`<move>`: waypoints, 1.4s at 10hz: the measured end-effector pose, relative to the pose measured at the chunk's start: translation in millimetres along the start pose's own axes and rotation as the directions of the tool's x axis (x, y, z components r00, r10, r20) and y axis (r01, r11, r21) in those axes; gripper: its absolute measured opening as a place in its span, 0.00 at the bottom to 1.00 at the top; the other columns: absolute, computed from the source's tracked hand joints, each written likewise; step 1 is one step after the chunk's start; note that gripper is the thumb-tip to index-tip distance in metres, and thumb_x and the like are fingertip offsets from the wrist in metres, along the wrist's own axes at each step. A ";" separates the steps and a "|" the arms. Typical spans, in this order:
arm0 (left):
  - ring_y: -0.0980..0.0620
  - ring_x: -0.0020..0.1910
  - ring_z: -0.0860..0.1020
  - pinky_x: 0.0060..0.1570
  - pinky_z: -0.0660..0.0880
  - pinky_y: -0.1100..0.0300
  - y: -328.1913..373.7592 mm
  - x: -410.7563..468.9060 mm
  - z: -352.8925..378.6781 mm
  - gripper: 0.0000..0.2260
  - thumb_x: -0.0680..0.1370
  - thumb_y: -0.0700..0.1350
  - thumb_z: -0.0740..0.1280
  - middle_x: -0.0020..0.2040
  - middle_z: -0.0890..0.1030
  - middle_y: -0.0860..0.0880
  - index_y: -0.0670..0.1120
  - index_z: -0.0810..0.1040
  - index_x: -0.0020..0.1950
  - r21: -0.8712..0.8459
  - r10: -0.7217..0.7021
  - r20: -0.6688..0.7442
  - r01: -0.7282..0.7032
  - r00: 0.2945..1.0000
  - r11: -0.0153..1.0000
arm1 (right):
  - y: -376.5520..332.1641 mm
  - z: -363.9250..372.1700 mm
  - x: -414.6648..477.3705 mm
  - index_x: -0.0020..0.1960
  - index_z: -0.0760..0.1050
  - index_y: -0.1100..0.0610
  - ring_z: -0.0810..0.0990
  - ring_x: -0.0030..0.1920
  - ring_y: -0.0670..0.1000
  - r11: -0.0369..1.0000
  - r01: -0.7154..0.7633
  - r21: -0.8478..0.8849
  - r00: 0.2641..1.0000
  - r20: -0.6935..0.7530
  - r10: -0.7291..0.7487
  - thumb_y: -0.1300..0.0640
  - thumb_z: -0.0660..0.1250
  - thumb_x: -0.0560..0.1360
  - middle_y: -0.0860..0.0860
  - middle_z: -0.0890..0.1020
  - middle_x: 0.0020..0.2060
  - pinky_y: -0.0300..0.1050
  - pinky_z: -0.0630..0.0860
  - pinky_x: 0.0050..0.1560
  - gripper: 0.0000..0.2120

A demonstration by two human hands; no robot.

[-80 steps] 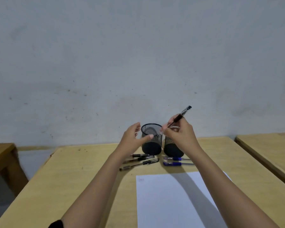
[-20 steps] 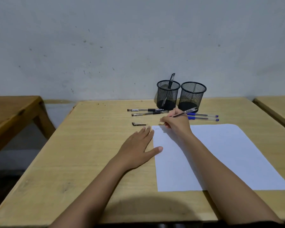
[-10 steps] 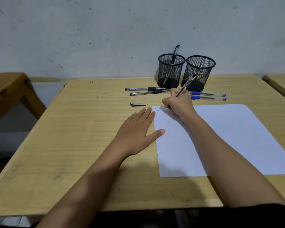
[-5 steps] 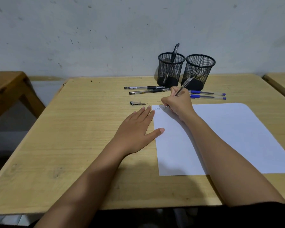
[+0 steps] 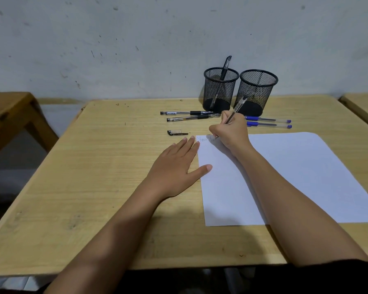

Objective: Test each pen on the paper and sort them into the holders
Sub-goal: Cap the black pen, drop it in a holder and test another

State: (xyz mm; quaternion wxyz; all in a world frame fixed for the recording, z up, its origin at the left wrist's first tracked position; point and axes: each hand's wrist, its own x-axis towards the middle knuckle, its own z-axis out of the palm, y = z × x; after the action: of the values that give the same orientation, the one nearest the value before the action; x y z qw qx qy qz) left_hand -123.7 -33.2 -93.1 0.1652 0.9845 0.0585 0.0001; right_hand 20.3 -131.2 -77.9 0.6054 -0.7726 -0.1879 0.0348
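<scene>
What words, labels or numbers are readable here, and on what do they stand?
Handwriting on the paper's top-left corner, at the held pen's tip: two short scrawls, too small to read.
Barcode sticker on the farthest black pen: blurred, unreadable.
No other text is legible.

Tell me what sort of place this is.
Probably a classroom or study room: a plain wooden desk with similar desks close on either side, a bare scuffed wall behind, and paper with mesh pen holders set out for writing.
</scene>
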 end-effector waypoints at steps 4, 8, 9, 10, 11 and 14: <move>0.59 0.76 0.42 0.72 0.40 0.61 -0.8 0.9 1.2 0.31 0.78 0.64 0.49 0.78 0.44 0.55 0.52 0.46 0.77 0.009 0.005 -0.007 -0.005 1.000 1.000 | 7.1 -7.1 5.2 0.26 0.59 0.56 0.61 0.29 0.50 0.999 -0.038 -0.036 0.998 0.038 0.040 0.70 0.65 0.61 0.53 0.60 0.25 0.42 0.60 0.30 0.17; 0.59 0.76 0.42 0.71 0.40 0.62 -1.7 2.3 0.8 0.32 0.77 0.65 0.49 0.78 0.44 0.56 0.53 0.46 0.77 -0.007 0.009 -0.023 -0.009 1.000 1.000 | 4.9 -9.6 6.4 0.27 0.59 0.57 0.61 0.28 0.49 0.997 -0.055 0.046 0.998 0.015 0.054 0.72 0.65 0.61 0.54 0.60 0.26 0.39 0.60 0.28 0.17; 0.60 0.76 0.43 0.72 0.41 0.61 -1.0 1.2 -0.9 0.32 0.77 0.64 0.50 0.78 0.45 0.56 0.52 0.47 0.77 -0.026 0.014 -0.038 -0.015 0.999 1.000 | 2.2 -13.7 2.8 0.29 0.63 0.59 0.69 0.21 0.46 0.940 -0.093 0.330 0.995 -0.002 0.099 0.73 0.68 0.66 0.54 0.70 0.23 0.36 0.69 0.25 0.17; 0.59 0.76 0.45 0.72 0.44 0.60 -0.2 -0.1 -2.5 0.31 0.78 0.64 0.52 0.78 0.47 0.56 0.52 0.50 0.77 -0.041 0.014 -0.066 -0.017 0.998 0.999 | -2.8 -17.3 0.6 0.32 0.66 0.60 0.73 0.22 0.46 0.799 -0.140 0.585 0.990 0.059 0.130 0.75 0.66 0.70 0.52 0.76 0.22 0.37 0.72 0.27 0.15; 0.57 0.76 0.48 0.73 0.47 0.59 -0.6 0.3 -4.2 0.30 0.78 0.60 0.56 0.78 0.51 0.55 0.51 0.54 0.76 -0.074 0.004 -0.099 -0.012 0.995 0.997 | -8.8 -18.8 -2.1 0.36 0.75 0.64 0.80 0.29 0.46 0.742 -0.164 0.650 0.985 0.068 0.159 0.73 0.66 0.70 0.52 0.81 0.27 0.34 0.77 0.33 0.08; 0.61 0.64 0.66 0.60 0.61 0.73 -5.3 3.4 -12.0 0.20 0.75 0.51 0.67 0.66 0.69 0.53 0.47 0.72 0.65 -0.387 -0.044 -0.229 -0.049 0.972 0.921 | -24.9 -31.3 -2.9 0.38 0.77 0.65 0.83 0.33 0.48 0.812 -0.192 0.551 0.981 0.125 0.147 0.73 0.70 0.67 0.53 0.83 0.29 0.34 0.80 0.36 0.05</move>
State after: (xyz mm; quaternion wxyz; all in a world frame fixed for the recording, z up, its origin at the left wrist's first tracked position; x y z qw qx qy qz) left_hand -121.2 -23.8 -83.5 0.3498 0.9251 0.0749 0.1274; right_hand 20.2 -156.1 -46.5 0.7920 -0.5728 -0.1227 0.1718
